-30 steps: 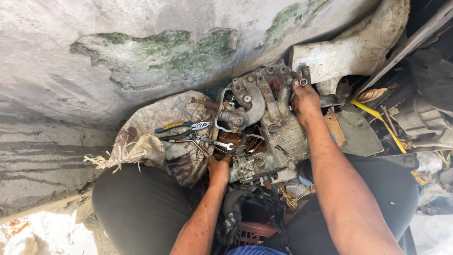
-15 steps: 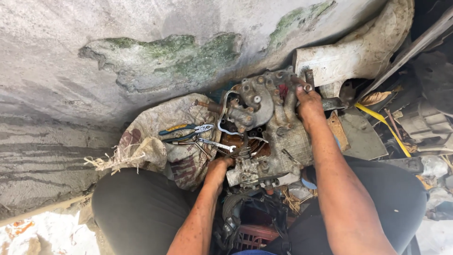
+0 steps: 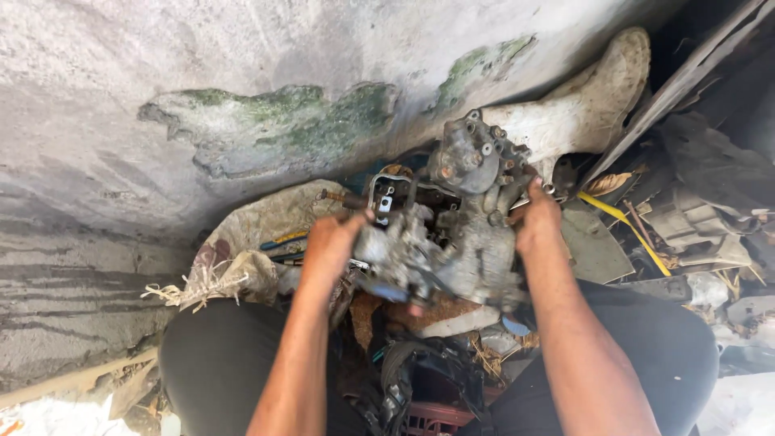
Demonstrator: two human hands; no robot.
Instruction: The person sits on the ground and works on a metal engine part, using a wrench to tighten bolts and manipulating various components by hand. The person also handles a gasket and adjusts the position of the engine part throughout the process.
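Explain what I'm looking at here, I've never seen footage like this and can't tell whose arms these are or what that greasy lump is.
The picture comes from a camera worn on a person's head, looking down, so the two bare arms are the wearer's own. The dark shapes at the bottom are their knees; they appear to sit facing a stained grey wall.

Both hands grip a grimy metal engine part, a casting with bolts and small fittings. The left hand holds its left side and the right hand its right side. Whether it is lifted clear of the ground I cannot tell.

To the left lies a worn sack with hand tools on it. A dirty white boot leans by the wall, and scrap with a yellow strip is heaped on the right.
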